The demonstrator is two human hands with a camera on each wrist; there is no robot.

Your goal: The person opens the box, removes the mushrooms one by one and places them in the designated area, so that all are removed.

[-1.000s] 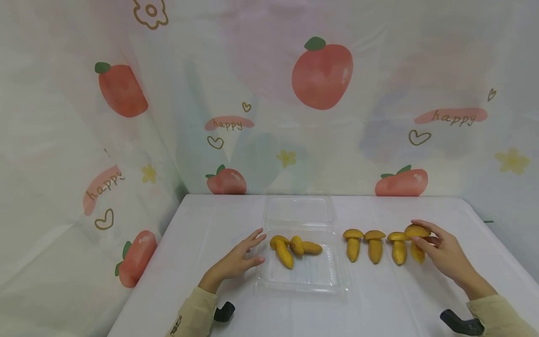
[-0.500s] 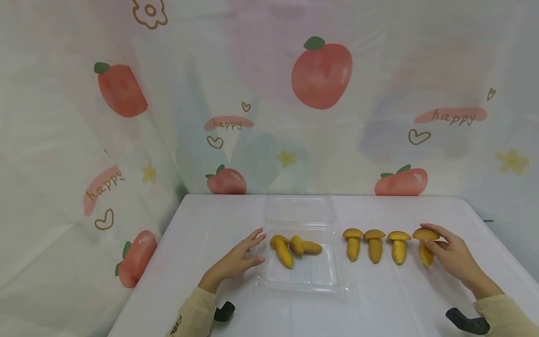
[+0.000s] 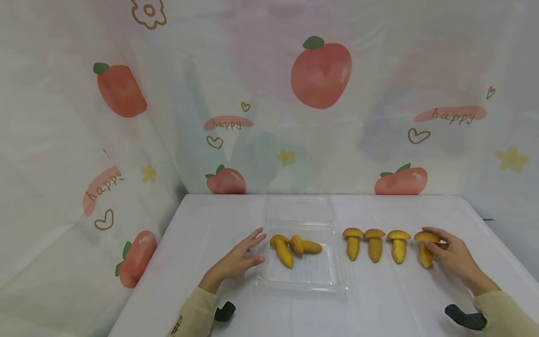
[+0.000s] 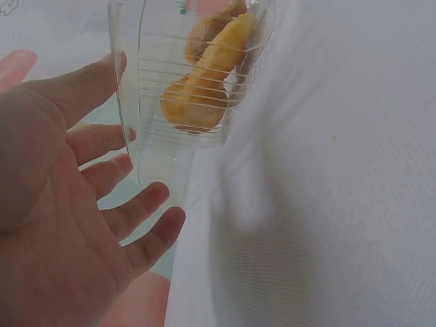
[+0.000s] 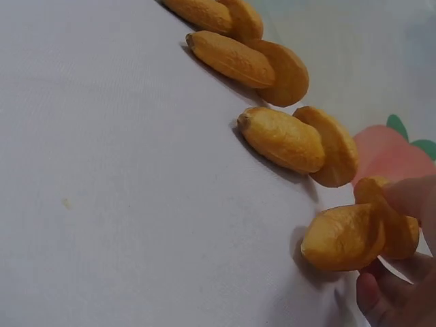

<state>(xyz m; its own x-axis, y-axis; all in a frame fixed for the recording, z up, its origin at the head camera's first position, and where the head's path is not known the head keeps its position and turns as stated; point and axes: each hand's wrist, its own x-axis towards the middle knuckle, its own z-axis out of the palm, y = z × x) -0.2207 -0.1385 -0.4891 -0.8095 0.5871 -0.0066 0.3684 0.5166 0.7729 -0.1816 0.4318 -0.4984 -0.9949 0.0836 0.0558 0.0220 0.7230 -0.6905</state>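
My right hand [image 3: 456,257] pinches the cap of a yellow-brown mushroom [image 5: 344,238] at the right end of a row on the table. Its stem points toward me in the head view. Three similar mushrooms [image 3: 398,246] stretch in a line to its left. My left hand [image 3: 236,260] spreads its fingers at the left wall of a clear plastic clamshell box [image 3: 303,281], fingertips right at the rim. Inside the box lie two mushrooms: one slanting [image 3: 283,252], the other on its side [image 4: 197,95] in the left wrist view.
The box's lid [image 3: 299,210] lies folded back toward the rear wall. A white cloth covers the table [image 3: 379,304]. Fabric walls [image 3: 252,70] printed with fruit rise behind and at the left. Black curved pieces [image 3: 465,318] show at both wrists.
My right hand has moved right with its mushroom, which overlapped its neighbour and now lies apart, lower at the row's end. My left hand and the box have stayed put.
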